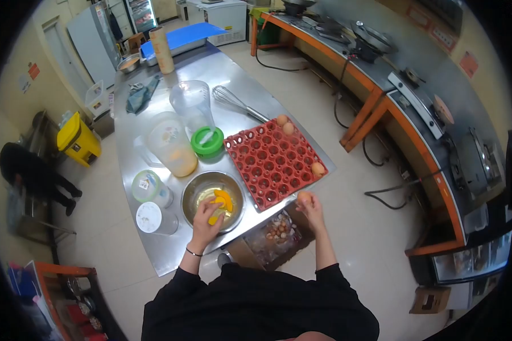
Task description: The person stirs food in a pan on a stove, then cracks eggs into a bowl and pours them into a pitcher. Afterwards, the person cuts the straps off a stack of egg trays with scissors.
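My left hand [207, 219] is closed over the steel bowl [185, 211], fingers around a glossy yellow-orange piece [224, 198] whose kind I cannot make out. Clear liquid lies in the bowl beneath it. Beyond the table's edge, near the front corner of the red egg tray [270, 162], my right hand [311, 209] grips a brown egg [305, 196]. Two eggs [285, 125] sit in the tray's far corner and more brown shell or egg [318, 169] at its right corner. Below, a cardboard box [250, 253] holds a plastic bag with broken eggshells [280, 228].
A clear jug [173, 149] with pale yellow contents, another clear jug [190, 102], a green lid [207, 142], and two lidded containers [156, 219] surround the bowl. A whisk [242, 104] lies beyond the tray. Another person [31, 167] stands far left. Stoves line the right wall.
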Tool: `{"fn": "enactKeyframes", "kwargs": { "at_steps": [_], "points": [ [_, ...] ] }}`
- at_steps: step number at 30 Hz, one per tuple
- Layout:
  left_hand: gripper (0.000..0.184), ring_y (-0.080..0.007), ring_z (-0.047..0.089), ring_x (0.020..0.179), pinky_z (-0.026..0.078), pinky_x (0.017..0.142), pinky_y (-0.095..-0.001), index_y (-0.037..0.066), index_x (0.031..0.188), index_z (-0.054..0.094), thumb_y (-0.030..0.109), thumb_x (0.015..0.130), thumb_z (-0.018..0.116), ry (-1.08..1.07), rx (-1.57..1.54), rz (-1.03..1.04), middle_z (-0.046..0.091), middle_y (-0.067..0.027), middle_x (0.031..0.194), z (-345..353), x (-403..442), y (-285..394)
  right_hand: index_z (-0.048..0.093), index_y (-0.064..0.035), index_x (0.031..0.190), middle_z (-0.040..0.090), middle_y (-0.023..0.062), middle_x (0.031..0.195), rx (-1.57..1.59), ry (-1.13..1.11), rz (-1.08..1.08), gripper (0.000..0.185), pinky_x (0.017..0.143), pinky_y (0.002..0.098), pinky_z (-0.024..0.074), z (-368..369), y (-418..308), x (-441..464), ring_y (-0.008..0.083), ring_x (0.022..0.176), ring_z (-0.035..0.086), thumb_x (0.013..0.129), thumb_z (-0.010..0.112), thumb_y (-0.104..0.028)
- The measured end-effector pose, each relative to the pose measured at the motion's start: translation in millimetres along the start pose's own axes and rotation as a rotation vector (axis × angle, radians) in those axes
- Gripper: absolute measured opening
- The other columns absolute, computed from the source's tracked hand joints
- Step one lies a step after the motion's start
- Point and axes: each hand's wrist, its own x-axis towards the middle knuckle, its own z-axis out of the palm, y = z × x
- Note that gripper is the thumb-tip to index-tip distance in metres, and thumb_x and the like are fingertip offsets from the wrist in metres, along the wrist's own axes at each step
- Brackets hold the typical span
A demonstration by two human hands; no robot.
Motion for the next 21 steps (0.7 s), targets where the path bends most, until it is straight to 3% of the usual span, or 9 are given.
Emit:
{"fn": "enactKeyframes", "kwargs": {
  "at_steps": [1,4,8,11,14,17,18,21],
  "points": [
    [0.027,-0.0253,0.056,0.09,0.045,0.078,-0.0315,0.005,0.097,0.059,0.005,0.07,0.064,0.004,0.006,0.005,0.049,-0.0125,0.11,0.2,1.6,-1.0,0.042,-0.0003,0.114,0.047,0.0162,0.107,0.023,0.037,0.048,0.04,0.079,0.0324,0.0433,-2.4,16.3,-6.7,0.0235,0.093,0.052,0.08,0.058,-0.014],
    [0.027,-0.0247,0.057,0.09,0.045,0.078,-0.031,0.005,0.096,0.059,0.004,0.07,0.063,-0.011,0.016,0.002,0.05,-0.012,0.11,-1.8,3.8,5.0,0.039,-0.0005,0.117,0.046,0.0187,0.108,-0.686,0.145,-0.353,0.041,0.082,0.0359,0.0411,12.4,23.1,-21.9,0.0293,0.097,0.05,0.082,0.054,-0.014],
    [0.026,-0.0236,0.057,0.089,0.045,0.077,-0.0308,0.004,0.096,0.059,0.004,0.07,0.063,-0.037,-0.038,-0.028,0.05,-0.0116,0.11,3.8,1.8,2.1,0.039,0.0014,0.116,0.043,0.0215,0.111,-0.722,0.299,-0.652,0.039,0.087,0.039,0.0364,25.2,42.7,-3.1,0.0377,0.102,0.044,0.082,0.052,-0.014],
    [0.025,-0.0233,0.057,0.088,0.045,0.077,-0.0303,0.005,0.095,0.059,0.005,0.07,0.063,-0.031,0.016,0.058,0.05,-0.0115,0.11,2.5,1.8,6.7,0.042,-0.0003,0.114,0.049,0.0189,0.105,-0.767,0.359,-0.695,0.033,0.08,0.0359,0.0413,25.6,61.0,11.3,0.0318,0.093,0.05,0.085,0.049,-0.014],
    [0.026,-0.0219,0.057,0.089,0.045,0.077,-0.0299,0.005,0.096,0.059,0.006,0.071,0.063,-0.029,0.001,0.033,0.05,-0.0109,0.11,-0.1,0.9,9.2,0.045,-0.002,0.112,0.055,0.0145,0.096,0.199,0.181,0.032,0.03,0.07,0.0303,0.0454,22.1,52.7,11.3,0.0223,0.08,0.055,0.088,0.046,-0.02],
    [0.028,-0.0208,0.055,0.094,0.045,0.079,-0.0295,0.005,0.099,0.059,0.008,0.072,0.063,-0.07,-0.217,-0.095,0.051,-0.0101,0.109,10.1,-1.7,0.6,0.047,-0.0029,0.111,0.058,0.0109,0.089,0.731,-0.166,0.341,0.033,0.06,0.0238,0.0463,33.8,-8.9,-20.5,0.014,0.068,0.056,0.09,0.042,-0.028],
    [0.034,-0.0191,0.053,0.097,0.046,0.081,-0.029,0.004,0.105,0.057,0.009,0.073,0.064,-0.121,-0.328,-0.144,0.051,-0.0097,0.109,15.6,-0.3,0.4,0.047,-0.0007,0.11,0.059,0.0122,0.086,0.686,-0.237,0.379,0.04,0.058,0.0243,0.0478,42.7,-22.8,-25.8,0.0147,0.066,0.057,0.09,0.042,-0.034],
    [0.051,-0.0172,0.049,0.103,0.046,0.086,-0.0298,0.007,0.12,0.046,0.014,0.074,0.067,-0.333,-0.534,-0.251,0.047,-0.0084,0.115,14.3,15.3,18.6,0.047,0.0001,0.109,0.059,0.0121,0.082,0.539,-0.441,0.449,0.041,0.055,0.0234,0.0485,78.2,-49.3,-31.1,0.0143,0.062,0.057,0.09,0.042,-0.035]
  ]
}}
